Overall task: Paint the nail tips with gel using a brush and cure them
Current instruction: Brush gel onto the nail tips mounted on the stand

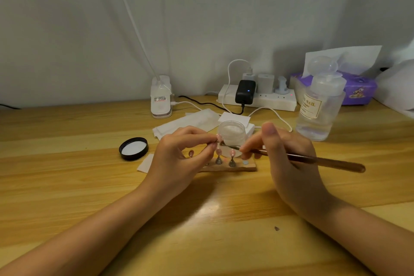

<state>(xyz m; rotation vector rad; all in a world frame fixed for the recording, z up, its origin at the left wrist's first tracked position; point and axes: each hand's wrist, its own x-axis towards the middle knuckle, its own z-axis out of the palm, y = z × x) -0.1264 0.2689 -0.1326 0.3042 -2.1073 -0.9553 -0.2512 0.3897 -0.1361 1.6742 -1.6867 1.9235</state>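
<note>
Open wooden table point(67, 186) is being left free to the left and in front of the nail stand point(226, 167), where a hand could pass. The stand is being hemmed in closely: a black lid point(133, 148) at its left, an open jar point(233, 133) just behind, wipes point(190, 122) beyond. The right approach is being narrowed by a clear bottle point(320, 107). The back edge is being blocked by a power strip point(257, 97), cables point(228, 87), a lamp base point(161, 98) and a tissue box point(358, 89).
</note>
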